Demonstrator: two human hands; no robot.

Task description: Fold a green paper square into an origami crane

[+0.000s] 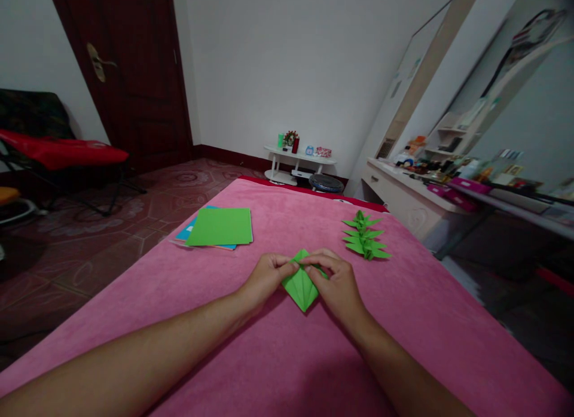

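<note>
A folded green paper piece (pixel 301 285) lies on the pink cloth (pixel 278 357) in front of me, its point toward me. My left hand (pixel 265 278) pinches its upper left edge with curled fingers. My right hand (pixel 336 281) grips its upper right edge, fingers closed over the fold. Both hands rest on the cloth.
A stack of flat paper sheets, green on top of blue (pixel 219 227), lies to the far left on the cloth. Several finished green folded shapes (pixel 365 237) sit to the far right. A red chair (pixel 58 154), a door, a small white stand (pixel 298 160) and a cluttered dresser (pixel 430 183) surround the bed.
</note>
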